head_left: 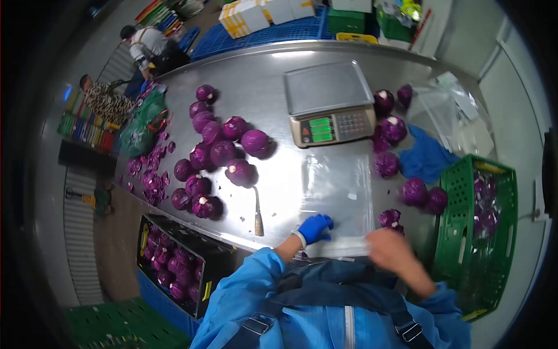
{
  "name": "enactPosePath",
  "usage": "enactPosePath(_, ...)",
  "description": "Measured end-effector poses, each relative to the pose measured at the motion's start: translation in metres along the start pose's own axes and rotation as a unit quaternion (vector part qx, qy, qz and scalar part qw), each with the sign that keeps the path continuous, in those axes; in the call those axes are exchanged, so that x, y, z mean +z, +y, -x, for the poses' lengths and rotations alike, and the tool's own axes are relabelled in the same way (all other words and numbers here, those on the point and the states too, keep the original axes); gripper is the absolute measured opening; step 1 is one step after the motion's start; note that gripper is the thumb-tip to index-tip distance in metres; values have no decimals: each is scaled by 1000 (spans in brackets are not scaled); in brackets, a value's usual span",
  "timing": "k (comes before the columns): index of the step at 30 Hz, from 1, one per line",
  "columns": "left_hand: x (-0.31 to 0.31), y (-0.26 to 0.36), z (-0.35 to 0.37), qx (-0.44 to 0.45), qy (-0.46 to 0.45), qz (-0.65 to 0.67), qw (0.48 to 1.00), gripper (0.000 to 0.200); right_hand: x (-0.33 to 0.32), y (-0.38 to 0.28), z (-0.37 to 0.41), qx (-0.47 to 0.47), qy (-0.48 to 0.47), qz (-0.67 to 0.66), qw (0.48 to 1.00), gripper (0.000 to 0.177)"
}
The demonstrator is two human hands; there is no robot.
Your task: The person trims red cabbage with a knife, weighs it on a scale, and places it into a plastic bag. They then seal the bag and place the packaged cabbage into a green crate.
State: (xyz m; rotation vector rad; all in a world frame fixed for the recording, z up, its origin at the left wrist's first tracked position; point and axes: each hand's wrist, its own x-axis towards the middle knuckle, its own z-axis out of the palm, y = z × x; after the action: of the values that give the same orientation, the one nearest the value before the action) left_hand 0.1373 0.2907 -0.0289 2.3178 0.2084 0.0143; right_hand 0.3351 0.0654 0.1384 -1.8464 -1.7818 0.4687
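Note:
My left hand (315, 228), in a blue glove, is over the near left part of a stack of clear plastic bags (337, 189) lying flat on the steel table. Its fingers are slightly apart and nothing shows in them. My right hand (388, 251) is bare and smeared by motion at the bags' near right corner, so its fingers cannot be made out. Just beyond it sits a small red cabbage (390, 218). To the left of the bags lies a knife (258, 215) with a wooden handle. A digital scale (331, 104) stands behind the bags, its platform bare.
Several red cabbages (223, 152) cover the table's left part, with loose leaves and a green net bag (139, 136) beyond. A blue cloth (427, 156) and a green crate (504, 256) are at right. A black crate (218, 264) of cabbages stands at left. Two people work at far left.

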Motion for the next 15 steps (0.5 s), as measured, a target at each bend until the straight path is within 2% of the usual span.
enactPosePath(1,6,-8,6,9,-28,-33,999,13,44,-1,-18,-112,-38,27,993,25)
enactPosePath(2,10,-18,11,14,-57,-66,996,11,78,-10,-35,-68,-125,46,989,26)
enactPosePath(3,23,-32,12,-29,-31,-24,999,8,104,-12,-47,-61,-162,25,985,28)
enactPosePath(6,19,-33,16,-117,66,172,976,8,144,-12,-67,-6,-165,4,986,30)
enactPosePath(8,-21,-8,14,-191,106,316,924,10,144,-13,-78,88,-182,24,979,34)
enactPosePath(9,-39,4,18,-217,158,360,894,14,145,-12,-79,142,-189,31,971,36)
enactPosePath(10,-47,4,24,-191,197,291,917,15,147,-10,-81,197,-194,38,960,38)
enactPosePath(11,-53,3,30,-164,234,219,933,16,148,-10,-86,127,-202,84,967,33)
enactPosePath(12,-55,-1,34,-137,268,147,942,16,149,-5,-96,93,-265,67,958,31)
enactPosePath(13,-53,-5,40,-163,230,142,949,17,133,-16,-118,64,-326,50,942,28)
enactPosePath(14,-46,-10,47,-133,245,149,949,18,115,-30,-143,37,-383,34,922,27)
enactPosePath(15,-37,-16,54,-102,260,154,948,19,102,-55,-172,10,-222,-30,975,20)
